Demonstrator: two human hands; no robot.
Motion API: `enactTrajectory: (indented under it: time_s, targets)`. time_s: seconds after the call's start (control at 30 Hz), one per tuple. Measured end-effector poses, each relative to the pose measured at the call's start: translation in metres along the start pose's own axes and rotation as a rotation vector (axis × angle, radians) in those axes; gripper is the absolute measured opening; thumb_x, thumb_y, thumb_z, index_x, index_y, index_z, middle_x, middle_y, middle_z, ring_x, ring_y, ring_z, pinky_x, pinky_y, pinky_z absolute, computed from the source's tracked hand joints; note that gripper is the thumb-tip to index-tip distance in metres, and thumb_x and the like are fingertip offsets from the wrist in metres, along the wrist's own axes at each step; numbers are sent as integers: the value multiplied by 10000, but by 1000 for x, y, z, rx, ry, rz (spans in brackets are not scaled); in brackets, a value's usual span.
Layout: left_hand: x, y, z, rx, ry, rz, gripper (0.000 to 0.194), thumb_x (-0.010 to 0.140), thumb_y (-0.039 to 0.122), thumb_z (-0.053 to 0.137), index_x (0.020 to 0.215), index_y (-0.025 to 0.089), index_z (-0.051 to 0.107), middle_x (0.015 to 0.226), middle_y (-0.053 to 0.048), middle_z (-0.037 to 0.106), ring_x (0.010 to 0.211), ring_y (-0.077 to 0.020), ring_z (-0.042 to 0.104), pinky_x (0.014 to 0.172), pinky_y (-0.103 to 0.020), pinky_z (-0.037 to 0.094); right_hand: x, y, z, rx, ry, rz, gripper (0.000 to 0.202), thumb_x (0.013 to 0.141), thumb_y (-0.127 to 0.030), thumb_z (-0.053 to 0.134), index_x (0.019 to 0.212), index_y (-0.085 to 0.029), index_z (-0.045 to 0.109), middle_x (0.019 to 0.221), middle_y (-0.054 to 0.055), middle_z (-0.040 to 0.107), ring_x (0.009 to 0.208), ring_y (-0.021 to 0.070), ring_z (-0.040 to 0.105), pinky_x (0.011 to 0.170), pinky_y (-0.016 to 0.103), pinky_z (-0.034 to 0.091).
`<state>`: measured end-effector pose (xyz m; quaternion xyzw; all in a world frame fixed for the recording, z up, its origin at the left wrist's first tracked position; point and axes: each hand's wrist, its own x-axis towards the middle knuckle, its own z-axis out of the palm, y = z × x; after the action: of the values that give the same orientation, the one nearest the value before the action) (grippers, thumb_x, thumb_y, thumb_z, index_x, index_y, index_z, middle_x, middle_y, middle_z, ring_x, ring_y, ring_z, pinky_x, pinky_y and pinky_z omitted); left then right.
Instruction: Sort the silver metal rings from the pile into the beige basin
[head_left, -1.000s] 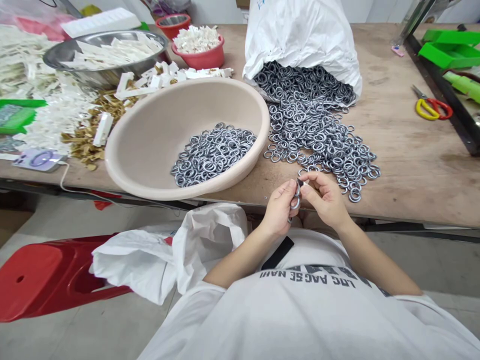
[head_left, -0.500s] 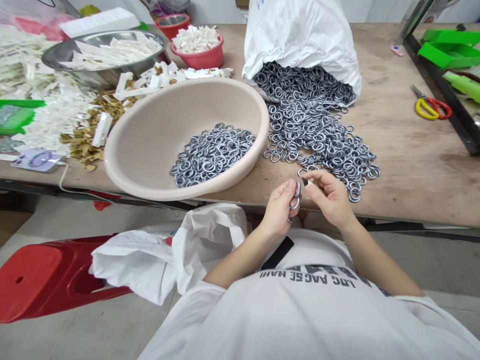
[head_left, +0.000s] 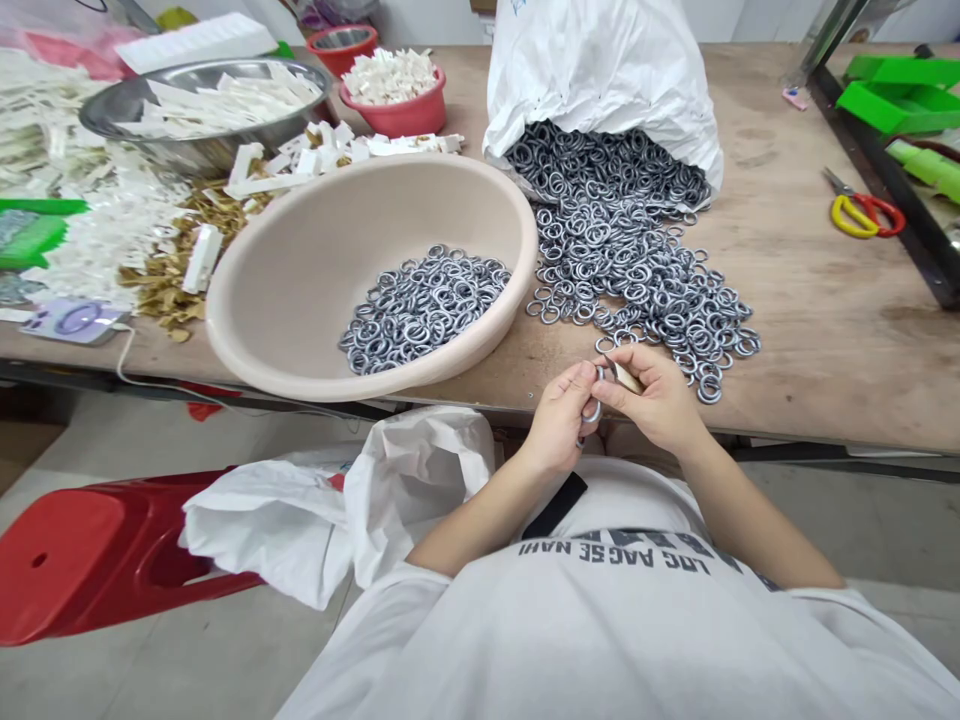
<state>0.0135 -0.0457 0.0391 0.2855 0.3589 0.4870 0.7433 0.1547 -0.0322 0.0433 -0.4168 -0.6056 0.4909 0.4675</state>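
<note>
Rings (head_left: pixel 593 416), at least two, sit in the curled left hand (head_left: pixel 556 418); the right hand (head_left: pixel 660 402) pinches one dark-tipped piece (head_left: pixel 625 377); one basin (head_left: pixel 300 270) stands leftward.

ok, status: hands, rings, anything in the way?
Left hand gripping rings. Right hand holding dark-tipped tool by them. Basin left of both, nothing visibly blocking.

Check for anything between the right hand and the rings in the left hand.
Nothing visible, beyond the pale, dark-ended item that the right hand itself holds, close to the rings in the left hand.
</note>
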Motion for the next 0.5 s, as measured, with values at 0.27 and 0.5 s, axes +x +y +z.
enactTrajectory:
  time_s: [0.27, 0.5]
  targets:
    - [-1, 1, 0, 6, -46, -17, 457, 813, 564, 708, 734, 171, 490, 522, 84, 344, 412, -23, 217, 391, -155, 145, 4, -1, -5, 89, 16, 10, 299, 825, -491, 753, 904, -218, 661, 796, -9, 648, 721, 141, 586, 682, 274, 478]
    - [0, 6, -3, -41, -19, 15, 436, 832, 556, 692, 755, 175, 494, 528, 93, 331, 402, -26, 218, 374, -145, 179, -10, -12, -4, -435, -3, -200, 359, 950, -483, 586, 733, -197, 573, 624, -34, 460, 587, 115, 423, 575, 280, 301]
